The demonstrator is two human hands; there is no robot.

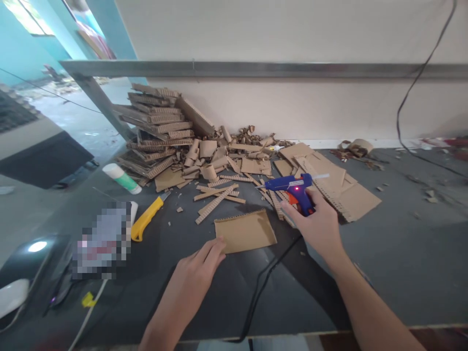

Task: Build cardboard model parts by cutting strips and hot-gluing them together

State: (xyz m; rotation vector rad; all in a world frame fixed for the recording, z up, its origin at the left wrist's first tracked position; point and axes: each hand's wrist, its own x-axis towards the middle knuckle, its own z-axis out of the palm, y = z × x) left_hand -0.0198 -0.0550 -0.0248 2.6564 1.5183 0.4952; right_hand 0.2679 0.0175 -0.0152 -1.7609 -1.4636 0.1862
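Note:
A blue hot glue gun (288, 185) with an orange trigger is gripped in my right hand (321, 222). Its nozzle points left, a small red light glows on its side, and a clear glue stick sticks out of the back. Below the nozzle, a flat rectangular cardboard piece (246, 233) with a ridged upper edge lies on the dark table (409, 273). My left hand (200, 263) has its fingers closed together at the lower left corner of that piece; the thumb is mostly hidden. The glue gun is held apart from the cardboard, above and to its right.
Thin corrugated strips (219, 200) and curled scraps (210, 158) cover the table's back, beside stacked cardboard panels (164, 126). Flat sheets (351, 192) lie at right. A yellow cutter (148, 219) and glue stick tube (122, 178) lie at left. A black cord (261, 280) crosses the front.

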